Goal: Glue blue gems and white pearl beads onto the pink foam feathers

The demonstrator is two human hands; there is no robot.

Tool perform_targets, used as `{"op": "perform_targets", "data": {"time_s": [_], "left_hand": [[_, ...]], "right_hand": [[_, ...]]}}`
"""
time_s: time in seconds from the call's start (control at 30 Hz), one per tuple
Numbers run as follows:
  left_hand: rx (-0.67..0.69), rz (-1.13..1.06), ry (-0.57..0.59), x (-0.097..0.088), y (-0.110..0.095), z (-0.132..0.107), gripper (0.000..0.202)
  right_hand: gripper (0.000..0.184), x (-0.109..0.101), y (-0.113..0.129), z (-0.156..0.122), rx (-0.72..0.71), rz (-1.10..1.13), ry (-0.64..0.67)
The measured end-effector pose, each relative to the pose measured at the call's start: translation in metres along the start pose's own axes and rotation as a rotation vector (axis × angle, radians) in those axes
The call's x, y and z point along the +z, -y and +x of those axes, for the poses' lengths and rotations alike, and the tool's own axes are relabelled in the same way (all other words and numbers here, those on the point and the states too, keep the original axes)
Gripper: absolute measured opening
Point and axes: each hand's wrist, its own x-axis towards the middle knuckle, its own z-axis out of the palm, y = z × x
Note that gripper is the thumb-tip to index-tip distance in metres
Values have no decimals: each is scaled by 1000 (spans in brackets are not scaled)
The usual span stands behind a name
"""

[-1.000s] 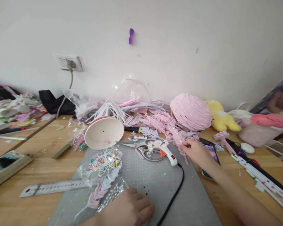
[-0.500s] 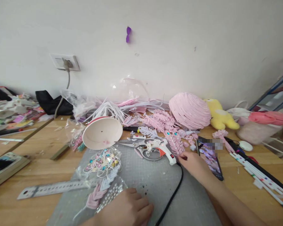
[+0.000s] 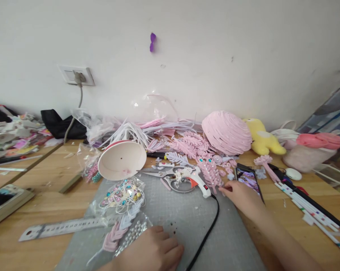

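My right hand (image 3: 238,192) reaches in from the right, thumb and fingertips closed at the stem end of a pink pipe-cleaner leaf (image 3: 211,173) dotted with white beads. Just left of it lies a white glue gun (image 3: 201,184) with an orange trigger and black cord. My left hand (image 3: 155,248) rests on the grey cutting mat (image 3: 184,214) with its fingers curled under; whatever they hold, if anything, is hidden. Beside that hand are a bag of silvery beads (image 3: 134,233) and a braided pink and pale-blue pipe-cleaner piece (image 3: 115,235). Scissors (image 3: 170,174) lie behind the glue gun.
A cream bowl (image 3: 121,160) lies tilted at the mat's back edge, near a bag of gems (image 3: 124,195). Left lies a steel ruler (image 3: 59,227). Toward the wall stand a pink dome (image 3: 226,131) and yellow plush toy (image 3: 264,137). A phone (image 3: 249,178) lies behind my right hand.
My right hand has shifted slightly right, with its fingertips now at the pink leaf's stem end. My left hand stays where it was. The view has turned a little.
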Motion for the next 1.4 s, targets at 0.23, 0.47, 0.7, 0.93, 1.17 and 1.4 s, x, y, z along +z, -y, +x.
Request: {"op": "perform_targets", "data": {"time_s": [0.23, 0.47, 0.7, 0.93, 1.17, 1.4], "left_hand": [[6, -7, 17, -2, -2, -2, 9], [6, 2, 33, -2, -1, 0, 8], [-4, -5, 35, 0, -1, -2, 9], [6, -12, 38, 0, -2, -2, 8], [7, -13, 15, -2, -2, -2, 8], [11, 2, 45, 0, -2, -1, 7]], "right_hand": [[25, 7, 1, 4, -5, 58, -7], [21, 15, -2, 9, 5, 243, -65], [14, 20, 2, 9, 61, 672, 13], [31, 28, 9, 5, 141, 1114, 81], [43, 33, 13, 4, 107, 1263, 29], [40, 39, 11, 10, 84, 1244, -23]]}}
